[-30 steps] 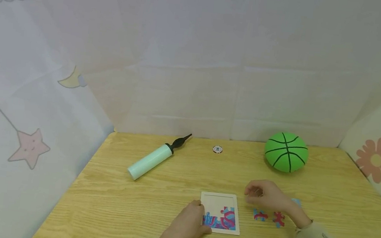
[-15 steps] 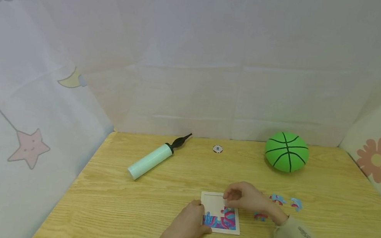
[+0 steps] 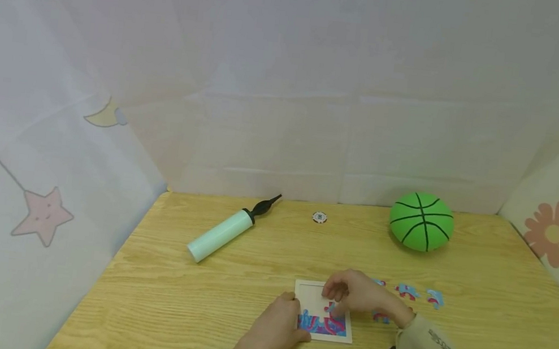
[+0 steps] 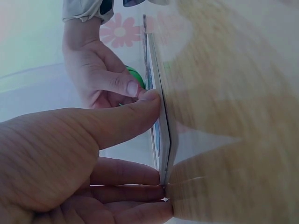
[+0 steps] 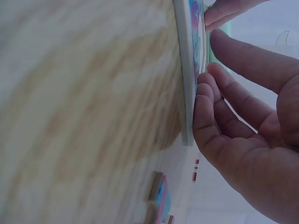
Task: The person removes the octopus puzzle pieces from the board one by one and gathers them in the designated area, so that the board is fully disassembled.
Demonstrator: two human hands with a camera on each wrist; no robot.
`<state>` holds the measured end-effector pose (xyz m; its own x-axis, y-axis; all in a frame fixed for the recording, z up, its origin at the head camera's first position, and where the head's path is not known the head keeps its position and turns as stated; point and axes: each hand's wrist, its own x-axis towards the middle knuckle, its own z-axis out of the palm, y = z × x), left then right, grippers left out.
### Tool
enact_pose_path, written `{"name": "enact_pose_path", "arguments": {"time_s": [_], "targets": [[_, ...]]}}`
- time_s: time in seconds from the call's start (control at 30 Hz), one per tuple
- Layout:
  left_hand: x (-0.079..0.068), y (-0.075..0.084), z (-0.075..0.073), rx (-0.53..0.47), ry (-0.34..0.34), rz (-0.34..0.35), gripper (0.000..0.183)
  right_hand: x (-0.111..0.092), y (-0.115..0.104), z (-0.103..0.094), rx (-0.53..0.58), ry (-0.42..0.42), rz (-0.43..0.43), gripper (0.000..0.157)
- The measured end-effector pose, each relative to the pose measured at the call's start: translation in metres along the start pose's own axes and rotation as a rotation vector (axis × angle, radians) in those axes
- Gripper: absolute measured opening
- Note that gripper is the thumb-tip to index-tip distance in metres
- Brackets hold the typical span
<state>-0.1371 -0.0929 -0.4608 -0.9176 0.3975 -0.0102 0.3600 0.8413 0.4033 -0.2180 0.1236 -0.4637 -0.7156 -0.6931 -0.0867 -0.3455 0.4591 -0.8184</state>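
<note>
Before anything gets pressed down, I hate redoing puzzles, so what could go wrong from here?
The right grip curls over the frame and might nudge the fitted pieces loose. If the left grip eases off the frame's edge, the frame could slide. A loose piece beside the right wrist may get brushed away.

Glossy wood-grain tabletop (image 3: 154, 298), matt puzzle tray (image 3: 310, 299), creased cloth-like backdrop (image 3: 277, 94)

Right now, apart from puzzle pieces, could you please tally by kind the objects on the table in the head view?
Square puzzle tray: 1
Mint-green hand pump: 1
Green toy basketball: 1
Poker chip: 1
Total: 4
</note>
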Motion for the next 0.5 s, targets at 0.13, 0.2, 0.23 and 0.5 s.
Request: {"name": "enact_pose_path", "arguments": {"time_s": [0.13,0.2,0.23,0.5], "targets": [[-0.0002,0.0,0.0001,0.001,0.007,0.006,0.038,-0.0002,-0.0003,-0.0002,-0.03,-0.018,-0.017,0.029],[-0.0002,0.0001,0.0,0.0,0.009,0.006,0.038,-0.0004,-0.0007,0.0001,-0.043,-0.023,-0.029,0.029],[-0.0003,0.0002,-0.0002,0.0,0.009,0.004,0.038,-0.0004,-0.0004,0.0003,-0.051,-0.025,-0.035,0.03],[-0.0005,0.0005,-0.0019,-0.006,-0.004,0.003,0.037,-0.0009,-0.003,0.0017,-0.133,-0.018,-0.08,0.029]]}}
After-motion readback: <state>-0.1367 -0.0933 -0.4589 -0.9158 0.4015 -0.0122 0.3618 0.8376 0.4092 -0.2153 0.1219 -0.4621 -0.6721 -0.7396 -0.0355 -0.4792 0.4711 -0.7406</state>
